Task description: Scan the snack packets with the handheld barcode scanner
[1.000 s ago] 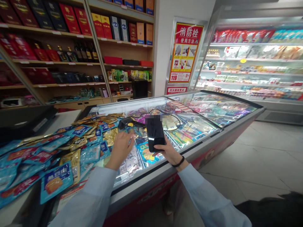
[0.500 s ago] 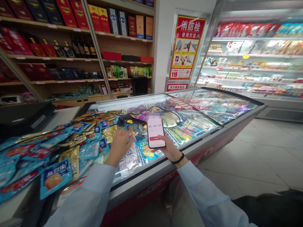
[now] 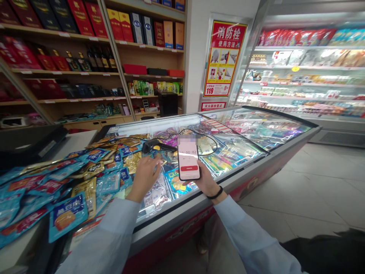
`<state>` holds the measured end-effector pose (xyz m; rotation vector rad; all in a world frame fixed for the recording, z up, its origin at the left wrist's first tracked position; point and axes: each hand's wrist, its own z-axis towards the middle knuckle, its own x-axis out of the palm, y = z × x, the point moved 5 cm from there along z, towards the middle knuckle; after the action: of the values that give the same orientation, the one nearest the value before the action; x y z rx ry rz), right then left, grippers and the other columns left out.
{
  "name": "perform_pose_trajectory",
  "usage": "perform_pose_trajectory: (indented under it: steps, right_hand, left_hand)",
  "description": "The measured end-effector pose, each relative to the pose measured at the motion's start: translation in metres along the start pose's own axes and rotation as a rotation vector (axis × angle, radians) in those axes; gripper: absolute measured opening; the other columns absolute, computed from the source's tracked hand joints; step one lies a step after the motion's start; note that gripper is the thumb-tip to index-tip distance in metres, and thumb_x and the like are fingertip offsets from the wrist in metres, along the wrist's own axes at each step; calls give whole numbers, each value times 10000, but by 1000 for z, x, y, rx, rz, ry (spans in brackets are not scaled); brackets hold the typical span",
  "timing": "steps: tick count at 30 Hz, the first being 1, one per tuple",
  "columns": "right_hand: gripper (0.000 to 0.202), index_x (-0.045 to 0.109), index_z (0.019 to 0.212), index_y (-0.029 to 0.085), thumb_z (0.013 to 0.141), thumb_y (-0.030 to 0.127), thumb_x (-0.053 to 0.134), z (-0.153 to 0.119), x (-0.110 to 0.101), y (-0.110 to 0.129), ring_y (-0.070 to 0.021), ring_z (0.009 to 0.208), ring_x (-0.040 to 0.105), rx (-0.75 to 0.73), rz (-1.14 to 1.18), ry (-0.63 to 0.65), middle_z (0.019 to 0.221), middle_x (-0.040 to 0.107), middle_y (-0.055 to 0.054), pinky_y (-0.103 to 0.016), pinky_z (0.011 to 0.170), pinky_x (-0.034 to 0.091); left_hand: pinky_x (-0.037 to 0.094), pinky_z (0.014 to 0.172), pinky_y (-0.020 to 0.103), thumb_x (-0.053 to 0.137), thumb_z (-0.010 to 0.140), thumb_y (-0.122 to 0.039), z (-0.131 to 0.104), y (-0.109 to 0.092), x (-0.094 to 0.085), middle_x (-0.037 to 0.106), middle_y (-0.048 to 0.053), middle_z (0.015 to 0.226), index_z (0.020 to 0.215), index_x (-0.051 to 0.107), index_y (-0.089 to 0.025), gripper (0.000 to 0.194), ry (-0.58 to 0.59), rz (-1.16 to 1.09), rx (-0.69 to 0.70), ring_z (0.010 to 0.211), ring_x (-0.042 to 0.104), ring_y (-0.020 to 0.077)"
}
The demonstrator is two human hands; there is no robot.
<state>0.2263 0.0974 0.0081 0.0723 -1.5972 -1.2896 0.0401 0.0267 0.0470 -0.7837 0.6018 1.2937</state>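
My right hand (image 3: pixel 205 179) holds a phone (image 3: pixel 188 161) upright over the glass-topped freezer, its screen facing me with timer digits and a red button. A black band circles the right wrist. My left hand (image 3: pixel 146 177) hovers or rests at the freezer's left part, fingers slightly apart with nothing seen in them. Just beyond its fingertips lies a black handheld scanner (image 3: pixel 158 146) with a thin cable. Left of this hand spreads a heap of blue and gold snack packets (image 3: pixel 110 180).
The freezer (image 3: pixel 199 199) stretches from the centre to the right. Wooden shelves (image 3: pixel 154 68) with boxes and bottles stand behind at left. A lit refrigerated display (image 3: pixel 302 85) is at right, with tiled floor (image 3: pixel 319 179) before it. A dark machine (image 3: pixel 31 144) sits at far left.
The timer on the phone has gone from zeros to a running value. My right thumb has moved off the red button to the phone's edge. My left hand has barely moved.
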Motion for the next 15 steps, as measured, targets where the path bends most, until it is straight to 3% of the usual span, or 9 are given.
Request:
perform_pose_trajectory:
  steps: [4,6,10,15]
  right_hand:
    - [512,530,1256,271,882,595,397,-4,14,4,-286,1092,603,53,194,53,1231,629,-77,-598,888,468]
    - [521,548,1233,283,873,622,385,-6,16,5,-269,1064,611,61,293,30,1222,635,-58,-614,943,415]
    - [534,583,1182,241,866,624,387,-13,9,5,-234,977,632,30,388,-64,1086,685,-61,-574,972,404]
    - [504,590,1186,226,878,572,391,-26,4,18,-212,963,637,-62,395,-105,1111,677,-59,-516,973,431]
  left_hand:
    - [412,857,427,368,930,-329,1,0,0,666,81,836,949,650,-200,311,-1,-3,-4,911,573,247]
    - [412,856,427,366,930,-332,1,0,0,668,85,842,937,651,-198,315,0,2,2,908,573,249]
    - [409,858,420,367,931,-333,2,1,1,669,80,844,915,653,-201,315,-17,13,11,903,576,245]
    - [404,855,420,375,926,-331,2,1,2,667,78,834,911,661,-206,313,-17,4,15,900,583,248]
